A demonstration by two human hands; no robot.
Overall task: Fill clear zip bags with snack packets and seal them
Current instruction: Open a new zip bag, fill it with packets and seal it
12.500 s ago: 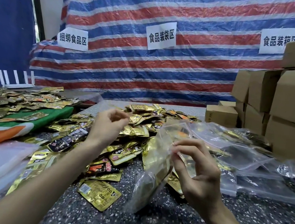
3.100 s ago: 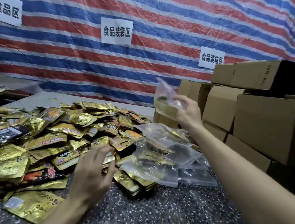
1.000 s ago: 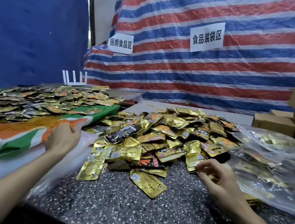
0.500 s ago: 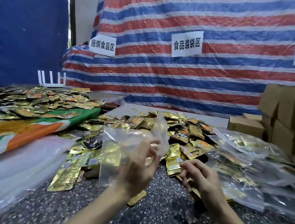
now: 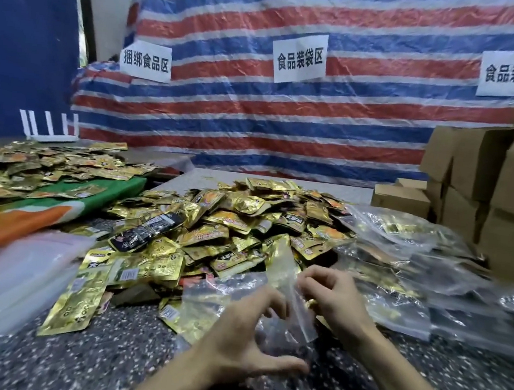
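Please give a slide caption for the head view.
Left hand and right hand hold a clear zip bag before heaped gold snack packets.

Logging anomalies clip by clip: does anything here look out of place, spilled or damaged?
Nothing looks spilled or damaged. The one oddity is a black packet lying on the left side of the otherwise gold packet heap. The left hand and right hand hold a clear zip bag in front of it.
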